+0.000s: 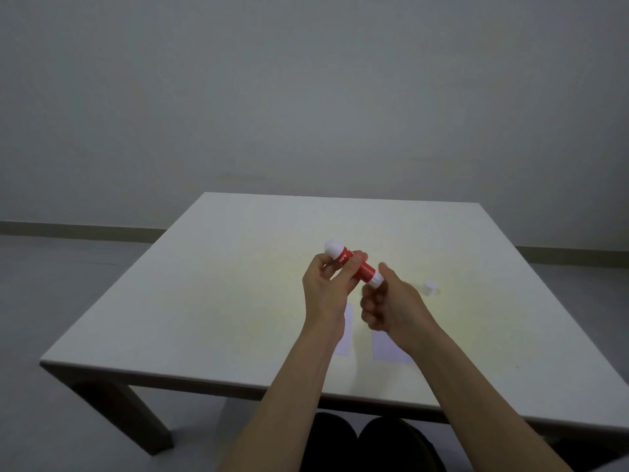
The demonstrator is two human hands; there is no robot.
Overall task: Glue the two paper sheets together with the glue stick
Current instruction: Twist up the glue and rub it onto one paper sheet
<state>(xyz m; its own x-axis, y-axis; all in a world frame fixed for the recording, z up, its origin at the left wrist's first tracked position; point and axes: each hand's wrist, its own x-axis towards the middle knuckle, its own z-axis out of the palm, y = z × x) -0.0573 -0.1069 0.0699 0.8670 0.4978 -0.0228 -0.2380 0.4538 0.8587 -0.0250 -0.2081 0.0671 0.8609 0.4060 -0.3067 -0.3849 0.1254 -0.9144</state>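
Observation:
A red glue stick (366,268) with white ends is held level above the white table (211,301). My left hand (325,284) grips its upper left part, near the rounded white end. My right hand (391,303) pinches the white base at the lower right end. Two small white paper sheets lie flat below my wrists: the left sheet (344,338) and the right sheet (386,349), both partly hidden by my arms. A small white cap (430,287) rests on the table to the right of my right hand.
The table's near edge runs just under my forearms. A grey floor and a plain wall surround it. My dark-clothed knees (367,441) show under the front edge.

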